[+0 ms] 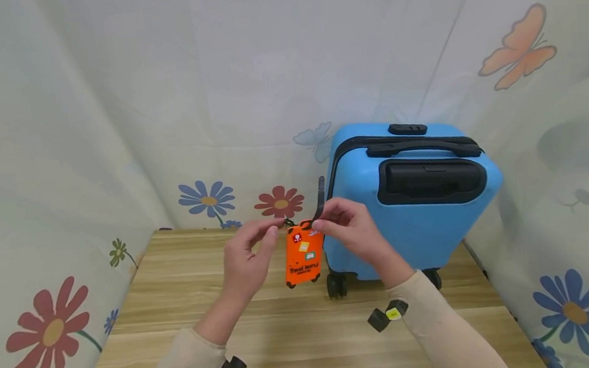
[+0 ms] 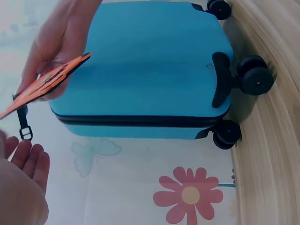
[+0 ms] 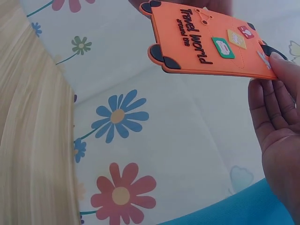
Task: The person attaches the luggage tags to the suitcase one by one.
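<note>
An orange luggage tag (image 1: 303, 258), shaped like a little suitcase and lettered "Travel World", hangs in front of the person. Their right hand (image 1: 351, 225) pinches its upper corner between thumb and fingers, where a black strap (image 1: 321, 196) rises in a curve. The strap's small buckle (image 2: 26, 133) dangles on the other side of the tag. Close beside that buckle is the left hand (image 1: 248, 261), thumb and index finger apart; its fingertips look just short of the buckle. In the right wrist view the tag (image 3: 211, 40) partly hides the left hand.
A light-blue suitcase (image 1: 369, 230) with black wheels, handle and zip stands upright at the right, just behind the right hand. Below is a wood-grain table (image 1: 190, 305). Flower-printed curtain (image 1: 165, 102) hangs behind and at both sides.
</note>
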Demonstrator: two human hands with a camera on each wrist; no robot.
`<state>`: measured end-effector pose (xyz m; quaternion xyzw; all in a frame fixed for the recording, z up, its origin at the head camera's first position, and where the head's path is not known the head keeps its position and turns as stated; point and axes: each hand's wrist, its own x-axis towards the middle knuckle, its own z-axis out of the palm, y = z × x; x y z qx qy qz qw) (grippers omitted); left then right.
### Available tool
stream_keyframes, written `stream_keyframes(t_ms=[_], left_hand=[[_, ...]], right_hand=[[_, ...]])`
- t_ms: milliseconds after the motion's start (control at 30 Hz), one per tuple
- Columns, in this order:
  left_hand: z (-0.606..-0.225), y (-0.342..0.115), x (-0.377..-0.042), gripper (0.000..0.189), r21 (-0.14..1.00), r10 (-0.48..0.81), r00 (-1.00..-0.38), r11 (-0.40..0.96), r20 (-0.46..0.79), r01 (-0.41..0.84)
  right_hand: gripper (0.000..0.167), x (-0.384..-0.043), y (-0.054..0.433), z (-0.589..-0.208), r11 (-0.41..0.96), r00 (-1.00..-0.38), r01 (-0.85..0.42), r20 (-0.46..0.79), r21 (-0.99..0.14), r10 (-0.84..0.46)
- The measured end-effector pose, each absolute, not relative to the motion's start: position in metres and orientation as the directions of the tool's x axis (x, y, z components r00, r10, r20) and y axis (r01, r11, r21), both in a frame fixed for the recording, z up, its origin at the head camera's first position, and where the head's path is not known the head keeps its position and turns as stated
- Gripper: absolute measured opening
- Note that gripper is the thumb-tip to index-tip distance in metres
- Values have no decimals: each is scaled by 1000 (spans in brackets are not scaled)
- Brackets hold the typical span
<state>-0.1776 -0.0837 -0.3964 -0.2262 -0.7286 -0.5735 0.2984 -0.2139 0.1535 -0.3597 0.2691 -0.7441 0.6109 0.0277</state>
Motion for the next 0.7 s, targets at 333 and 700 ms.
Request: stream_keyframes(t_ms=[333, 700], left_hand=[[-386, -83, -180, 31, 784, 69, -823, 266, 564, 560], [-377, -82, -182, 20, 697, 56, -758, 353, 650, 624]], right_hand=[[10, -213, 156, -356, 104, -849, -433, 366, -895, -381], [13, -216, 158, -356, 4, -819, -422, 379, -906, -431]])
